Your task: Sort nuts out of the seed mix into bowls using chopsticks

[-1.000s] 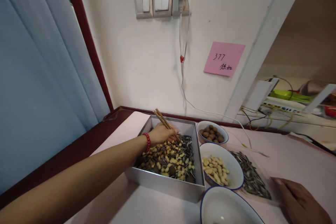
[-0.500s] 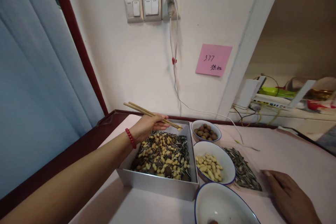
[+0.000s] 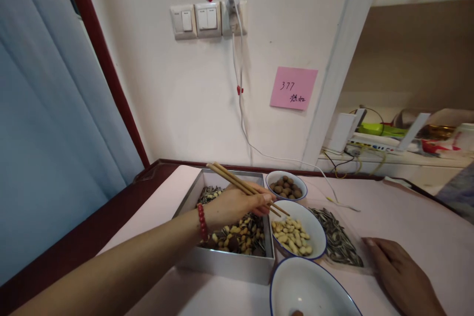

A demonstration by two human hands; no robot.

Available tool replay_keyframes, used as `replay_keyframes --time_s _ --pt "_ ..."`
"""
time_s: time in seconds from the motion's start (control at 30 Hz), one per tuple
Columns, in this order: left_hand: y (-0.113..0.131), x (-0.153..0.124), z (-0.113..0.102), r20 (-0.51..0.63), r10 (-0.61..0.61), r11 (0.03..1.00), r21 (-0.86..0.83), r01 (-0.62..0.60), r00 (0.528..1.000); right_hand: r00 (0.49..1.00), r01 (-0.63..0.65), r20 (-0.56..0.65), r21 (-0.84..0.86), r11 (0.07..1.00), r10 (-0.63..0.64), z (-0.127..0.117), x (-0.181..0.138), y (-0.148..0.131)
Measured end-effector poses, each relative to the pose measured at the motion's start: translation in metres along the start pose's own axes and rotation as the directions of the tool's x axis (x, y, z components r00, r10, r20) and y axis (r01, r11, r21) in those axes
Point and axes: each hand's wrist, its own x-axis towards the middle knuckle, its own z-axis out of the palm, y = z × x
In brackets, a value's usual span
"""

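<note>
Your left hand [image 3: 237,203] grips a pair of long wooden chopsticks [image 3: 247,189], fingers closed round their middle. The hand hangs over the right side of the square grey box [image 3: 225,265] filled with mixed peanuts, striped sunflower seeds and dark round nuts. The chopstick tips reach past the box's right wall and sit just above the near-left rim of the white blue-rimmed bowl of peanuts [image 3: 315,247]; whether anything is pinched between the tips, you cannot tell from here. A red bead bracelet [image 3: 201,222] circles your left wrist.

Your right hand [image 3: 400,271] lies flat and empty, palm down, fingers loosely spread, on the pale pink worktop [image 3: 425,227], just beside a loose pile of striped sunflower seeds [image 3: 335,239] that lies right of the peanut bowl.

Behind the peanut bowl stands a smaller white bowl of brown round nuts [image 3: 286,186]. Nearest you is a larger white blue-rimmed bowl [image 3: 311,289], with one brown nut barely showing at the bottom edge. A pink sticky note [image 3: 293,88] is on the wall.
</note>
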Motion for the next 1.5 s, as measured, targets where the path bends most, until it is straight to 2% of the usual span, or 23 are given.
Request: replay_keyframes --time_s 0.1,0.27,0.4,0.5,0.67,0.83,1.5 --pt "0.006 -0.006 -0.017 -0.055 0.020 1.000 0.021 -0.019 0.998 1.000 -0.006 0.002 0.002 1.000 0.006 0.000 0.000 0.000" --pt "0.014 -0.013 -0.057 -0.178 0.046 0.997 0.067 -0.035 0.983 1.000 -0.011 0.001 0.002 1.000 0.011 0.000 0.000 0.003" --pt "0.002 -0.008 -0.085 -0.212 -0.009 0.995 0.099 0.030 0.977 1.000 -0.021 0.007 0.001 1.000 0.021 0.000 0.001 0.002" --pt "-0.014 0.001 -0.094 -0.214 -0.067 0.987 0.126 0.095 0.974 1.000 -0.025 0.006 0.001 1.000 0.025 0.000 0.002 0.002" --pt "-0.038 0.017 -0.095 -0.234 -0.117 0.969 0.184 0.162 0.965 1.000 -0.020 0.006 -0.003 1.000 0.020 -0.001 0.003 0.005" --pt "-0.051 0.025 -0.093 -0.226 -0.158 0.940 0.264 0.216 0.961 1.000 -0.013 0.016 -0.016 1.000 0.014 -0.001 0.003 0.010" --pt "-0.056 0.023 -0.091 -0.227 -0.239 0.932 0.218 0.288 0.944 0.999 -0.017 0.036 -0.022 1.000 0.018 0.001 0.002 0.016"
